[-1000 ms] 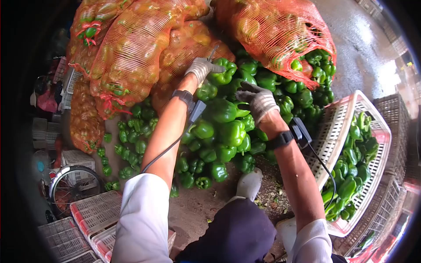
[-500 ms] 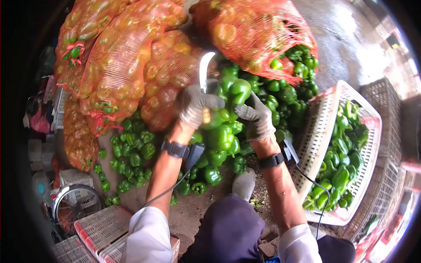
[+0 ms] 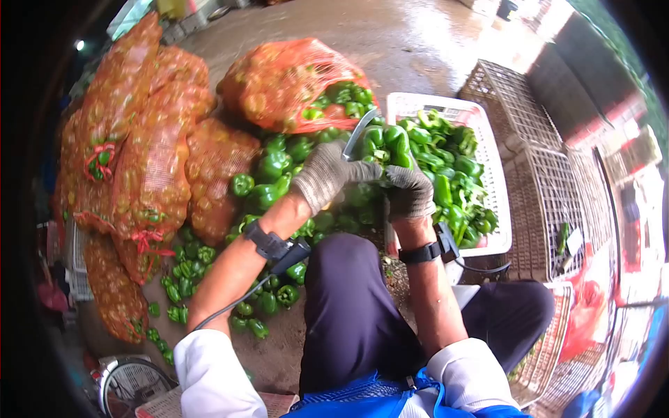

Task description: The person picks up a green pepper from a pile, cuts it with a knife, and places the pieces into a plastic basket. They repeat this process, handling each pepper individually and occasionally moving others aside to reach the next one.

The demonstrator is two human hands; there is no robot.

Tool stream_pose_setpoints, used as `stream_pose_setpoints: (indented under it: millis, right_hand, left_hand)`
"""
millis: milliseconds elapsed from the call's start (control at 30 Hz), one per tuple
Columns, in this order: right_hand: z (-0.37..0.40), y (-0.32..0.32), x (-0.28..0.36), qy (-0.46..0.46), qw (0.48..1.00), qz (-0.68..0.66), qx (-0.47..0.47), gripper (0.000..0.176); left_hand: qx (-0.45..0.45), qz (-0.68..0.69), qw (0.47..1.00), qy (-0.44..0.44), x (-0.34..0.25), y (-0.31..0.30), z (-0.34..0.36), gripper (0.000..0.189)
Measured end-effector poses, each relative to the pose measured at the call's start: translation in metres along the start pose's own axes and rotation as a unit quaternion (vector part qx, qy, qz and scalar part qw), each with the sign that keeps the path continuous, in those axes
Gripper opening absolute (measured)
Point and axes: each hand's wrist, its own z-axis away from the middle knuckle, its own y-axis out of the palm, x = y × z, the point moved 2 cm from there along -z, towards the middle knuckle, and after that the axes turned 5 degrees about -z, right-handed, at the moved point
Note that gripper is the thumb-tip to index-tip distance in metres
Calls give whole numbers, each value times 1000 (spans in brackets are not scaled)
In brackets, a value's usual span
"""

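My left hand (image 3: 324,175), in a grey knit glove, grips a small knife (image 3: 357,132) whose curved blade points up beside a green bell pepper (image 3: 387,142). My right hand (image 3: 410,191), also gloved, holds that pepper from below, close to my chest. A black band with a cable sits on each wrist. Under my hands lies a heap of green peppers (image 3: 275,171) on the ground. A white plastic crate (image 3: 481,118) partly filled with peppers stands just right of my hands.
Orange mesh sacks (image 3: 150,167) full of peppers are stacked at left, and one open sack (image 3: 289,80) spills peppers behind the heap. Empty wire and plastic crates (image 3: 550,188) stand at right. Loose peppers (image 3: 185,275) dot the ground at left. Wet concrete lies beyond.
My hands lifted a pepper off the heap and drew it close, the knife blade now at its top. My view has swung right, bringing the white crate behind my hands.
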Motion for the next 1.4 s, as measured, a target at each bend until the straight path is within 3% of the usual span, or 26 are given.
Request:
stream_pose_setpoints:
  millis: [33,100,133,167,200,300,333,367,433,500,567,667,733,867,967,1100,1133,1200,1233,1300,1367,1400]
  right_hand:
    - [10,-3,22,-15,1000,-12,9,68]
    - [34,-30,60,-48,994,81,-50,67]
    - [47,-46,78,-62,983,162,-64,66]
    - [60,-48,94,-67,984,144,-81,68]
    - [74,-49,109,-73,984,126,-98,69]
    - [125,-76,141,-59,953,240,-175,68]
    - [140,-84,146,-55,943,250,-212,65]
    - [148,-96,145,-59,949,207,-229,66]
    - [169,-103,150,-16,914,302,-269,59]
    - [177,-116,145,-4,918,262,-299,62]
    - [175,-122,144,8,885,351,-306,62]
    - [171,-145,131,44,910,270,-311,63]
    - [169,-155,127,52,891,326,-312,63]
    - [173,-161,117,37,847,428,-315,58]
    - [170,-162,115,17,879,349,-324,54]
    - [171,-161,116,49,858,394,-325,54]
    - [172,-150,117,64,824,458,-328,56]
    - [171,-155,117,80,854,391,-334,58]
    - [171,-157,115,89,868,355,-335,60]
    - [174,-167,109,66,835,437,-328,64]
    - [174,-173,109,41,784,528,-323,64]
    - [173,-176,109,33,793,514,-325,63]
  left_hand:
    - [0,-172,985,13,-14,5,-1,47]
    - [21,-191,979,68,-3,26,-10,41]
    - [20,-270,961,53,-27,38,-3,40]
    - [18,-347,937,40,-57,50,9,39]
    - [28,-347,935,58,-75,63,19,36]
    - [98,-310,945,29,-78,114,31,34]
    - [119,-330,936,40,-80,135,35,29]
    - [114,-430,891,94,-78,155,39,33]
    - [144,-473,868,43,-63,187,44,35]
    - [156,-467,870,15,-39,207,48,33]
    - [163,-479,862,-7,-26,219,50,33]
    - [179,-470,864,-20,-7,220,53,39]
    - [188,-479,857,-19,-3,222,50,40]
    - [215,-479,851,3,20,233,44,34]
    - [194,-473,859,32,25,240,42,30]
    - [157,-487,857,55,30,245,43,23]
    - [167,-509,841,77,28,246,44,21]
    - [189,-552,803,122,25,246,46,19]
    - [201,-561,796,110,35,250,44,20]
    - [227,-577,780,85,57,258,40,22]
    - [223,-552,803,31,63,261,39,23]
    - [226,-537,813,12,66,263,44,23]
